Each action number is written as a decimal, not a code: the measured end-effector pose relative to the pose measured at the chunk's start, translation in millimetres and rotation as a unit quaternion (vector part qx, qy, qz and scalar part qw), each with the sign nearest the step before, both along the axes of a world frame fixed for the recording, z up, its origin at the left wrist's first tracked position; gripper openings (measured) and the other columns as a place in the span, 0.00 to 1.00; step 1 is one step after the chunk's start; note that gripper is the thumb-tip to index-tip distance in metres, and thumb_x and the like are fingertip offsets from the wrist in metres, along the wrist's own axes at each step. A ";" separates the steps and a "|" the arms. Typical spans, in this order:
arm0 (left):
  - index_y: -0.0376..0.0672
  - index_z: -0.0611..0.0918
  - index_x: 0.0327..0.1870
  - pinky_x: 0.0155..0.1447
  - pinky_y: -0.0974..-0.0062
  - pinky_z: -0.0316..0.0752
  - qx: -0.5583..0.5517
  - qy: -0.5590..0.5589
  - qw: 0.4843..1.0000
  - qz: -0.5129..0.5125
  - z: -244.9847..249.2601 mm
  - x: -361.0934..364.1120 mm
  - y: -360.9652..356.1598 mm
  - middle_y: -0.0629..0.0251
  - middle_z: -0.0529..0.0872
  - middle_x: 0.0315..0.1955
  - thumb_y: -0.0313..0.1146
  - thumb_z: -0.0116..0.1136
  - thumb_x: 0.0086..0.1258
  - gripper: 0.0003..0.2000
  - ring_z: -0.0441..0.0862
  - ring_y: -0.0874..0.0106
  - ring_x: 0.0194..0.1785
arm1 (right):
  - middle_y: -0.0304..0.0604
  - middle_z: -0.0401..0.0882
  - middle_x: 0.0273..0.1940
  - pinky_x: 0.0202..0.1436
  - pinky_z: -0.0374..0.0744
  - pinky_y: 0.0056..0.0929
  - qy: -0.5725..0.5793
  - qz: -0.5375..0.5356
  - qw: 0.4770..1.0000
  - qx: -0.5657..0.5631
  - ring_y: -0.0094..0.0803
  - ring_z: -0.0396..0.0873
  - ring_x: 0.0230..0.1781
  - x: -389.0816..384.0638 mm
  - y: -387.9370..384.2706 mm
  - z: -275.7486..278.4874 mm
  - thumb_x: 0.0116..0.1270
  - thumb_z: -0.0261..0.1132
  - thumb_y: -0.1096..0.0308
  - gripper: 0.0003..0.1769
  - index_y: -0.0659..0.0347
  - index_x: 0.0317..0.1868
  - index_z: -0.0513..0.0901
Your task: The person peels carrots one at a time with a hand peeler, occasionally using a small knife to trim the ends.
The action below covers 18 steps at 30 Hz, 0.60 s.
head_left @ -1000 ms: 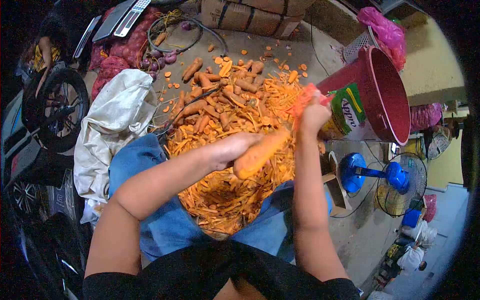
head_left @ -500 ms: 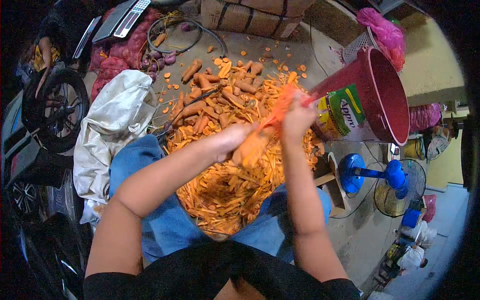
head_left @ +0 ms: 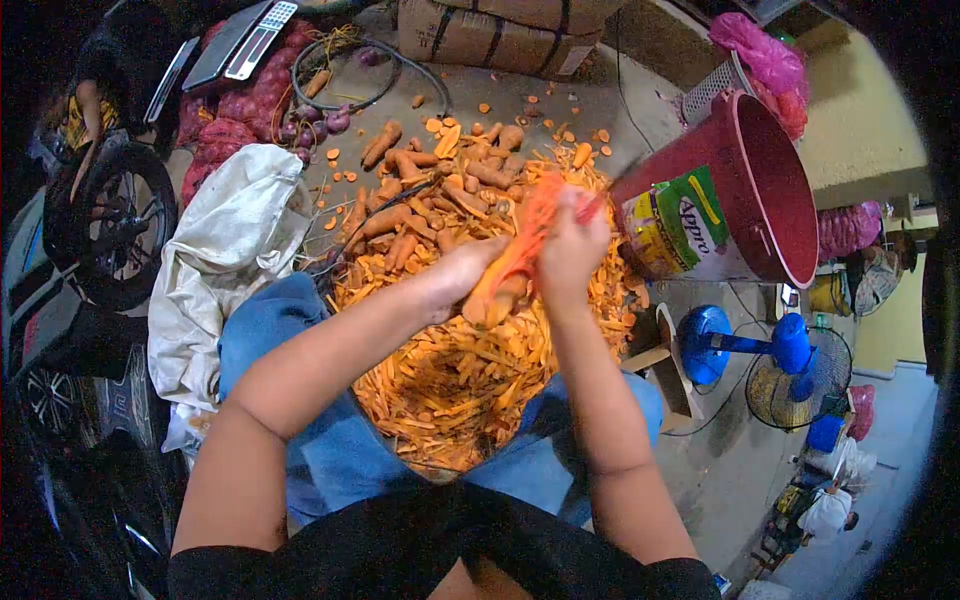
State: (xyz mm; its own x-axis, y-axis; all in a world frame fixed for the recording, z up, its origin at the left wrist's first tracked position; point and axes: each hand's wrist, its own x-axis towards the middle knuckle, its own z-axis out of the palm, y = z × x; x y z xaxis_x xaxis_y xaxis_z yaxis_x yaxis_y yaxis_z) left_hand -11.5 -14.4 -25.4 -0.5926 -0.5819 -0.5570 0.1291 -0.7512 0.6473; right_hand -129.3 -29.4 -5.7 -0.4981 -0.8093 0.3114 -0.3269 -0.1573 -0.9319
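Note:
My left hand point(head_left: 467, 277) is wrapped round a thick peeled carrot point(head_left: 484, 306), its cut end pointing toward my lap. My right hand point(head_left: 574, 250) is closed on a red-handled peeler point(head_left: 590, 209) beside the carrot's far part. A red-orange smear of motion lies between the hands, so the peeler's blade cannot be made out. Beneath both hands spreads a heap of carrot peelings point(head_left: 450, 375), reaching back between my knees. Unpeeled carrots point(head_left: 390, 220) lie on the heap's far left side.
A red bucket point(head_left: 735, 190) lies tilted at the right, near a blue fan point(head_left: 790, 350) and an open cardboard box point(head_left: 665, 370). A white sack point(head_left: 225, 270) stands left, below net bags of onions point(head_left: 250, 100) and a scale point(head_left: 245, 45). Strapped cartons point(head_left: 500, 40) stand behind.
My right hand has moved a little left, closer to my left hand and away from the bucket. The carrot shows more sharply now, still in my left hand.

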 end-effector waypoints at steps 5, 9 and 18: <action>0.42 0.68 0.42 0.28 0.79 0.72 -0.007 0.022 0.998 -0.061 18.3 -1.3 9.9 0.66 0.75 0.28 0.43 0.33 0.64 0.16 0.74 0.76 0.26 | 0.35 0.68 0.21 0.24 0.64 0.23 -0.089 -0.164 0.978 0.090 0.22 0.64 0.20 -65.6 -26.8 -19.5 0.58 0.52 0.66 0.11 0.64 0.24 0.70; 0.43 0.68 0.43 0.32 0.79 0.72 0.060 0.005 0.998 -0.003 16.6 0.7 -4.3 0.66 0.75 0.31 0.43 0.33 0.64 0.16 0.74 0.76 0.29 | 0.36 0.69 0.22 0.26 0.66 0.21 -0.118 0.007 0.993 -0.008 0.21 0.65 0.22 -22.8 -3.8 18.4 0.58 0.52 0.67 0.09 0.64 0.26 0.70; 0.42 0.69 0.46 0.37 0.81 0.70 0.028 -0.016 0.994 -0.108 23.2 3.4 1.4 0.67 0.76 0.36 0.45 0.36 0.63 0.18 0.74 0.78 0.33 | 0.32 0.65 0.17 0.22 0.62 0.21 -0.050 -0.103 0.993 0.011 0.19 0.61 0.19 -38.8 -19.1 -8.0 0.59 0.51 0.63 0.13 0.63 0.21 0.70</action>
